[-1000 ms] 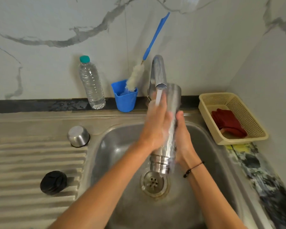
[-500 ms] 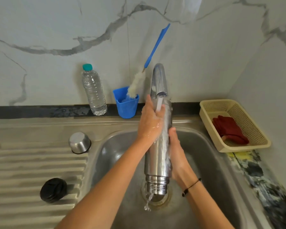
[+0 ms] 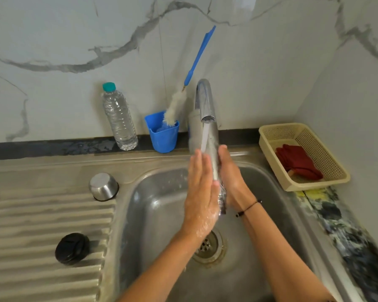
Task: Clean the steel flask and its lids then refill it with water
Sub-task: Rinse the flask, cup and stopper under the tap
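Meanwhile, with both lids parked at the frame's left, the left hand point(image 3: 200, 192) has slid down the steel flask point(image 3: 212, 149) with fingers straight and pressed flat, while the right hand point(image 3: 232, 177) grips it under the tap point(image 3: 205, 101) at centre, so exterior rinsing seems ongoing.

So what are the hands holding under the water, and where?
The steel flask, upside down under the tap. The right hand grips its lower body near the mouth end; the left hand lies flat against its side with straight fingers.
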{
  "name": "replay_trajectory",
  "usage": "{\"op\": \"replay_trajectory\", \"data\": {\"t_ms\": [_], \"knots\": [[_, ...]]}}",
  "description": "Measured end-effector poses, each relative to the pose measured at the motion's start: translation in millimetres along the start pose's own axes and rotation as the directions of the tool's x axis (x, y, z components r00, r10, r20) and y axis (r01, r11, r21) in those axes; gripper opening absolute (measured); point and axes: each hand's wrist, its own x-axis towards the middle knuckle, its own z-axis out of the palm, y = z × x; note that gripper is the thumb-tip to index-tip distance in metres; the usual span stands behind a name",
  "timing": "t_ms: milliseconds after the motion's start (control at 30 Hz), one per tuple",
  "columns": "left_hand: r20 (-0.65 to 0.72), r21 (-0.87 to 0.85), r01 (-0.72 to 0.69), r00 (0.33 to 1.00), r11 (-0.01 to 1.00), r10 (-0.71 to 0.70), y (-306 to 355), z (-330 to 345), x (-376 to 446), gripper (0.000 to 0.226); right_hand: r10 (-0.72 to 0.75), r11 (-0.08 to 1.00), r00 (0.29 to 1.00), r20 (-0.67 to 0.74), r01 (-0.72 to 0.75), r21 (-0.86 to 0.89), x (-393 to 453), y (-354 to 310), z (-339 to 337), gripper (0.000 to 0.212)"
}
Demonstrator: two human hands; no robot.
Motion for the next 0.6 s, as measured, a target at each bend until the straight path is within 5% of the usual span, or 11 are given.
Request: {"op": "replay_trajectory", "data": {"t_ms": [400,600], "knots": [[-0.069,-0.136,0.402,0.908,0.905,-0.414,-18.5,-28.4,111.9,0.054,0.110,0.993,0.993,-0.041,-0.109,0.045,-33.2,38.3,13.3,0.051],[-0.026,-0.037,0.164,0.986,0.986,-0.165,14.1,-5.6,31.3,0.061,-0.098,0.993,0.987,-0.126,0.089,-0.079,-19.5,17.5,0.7,0.045]]}}
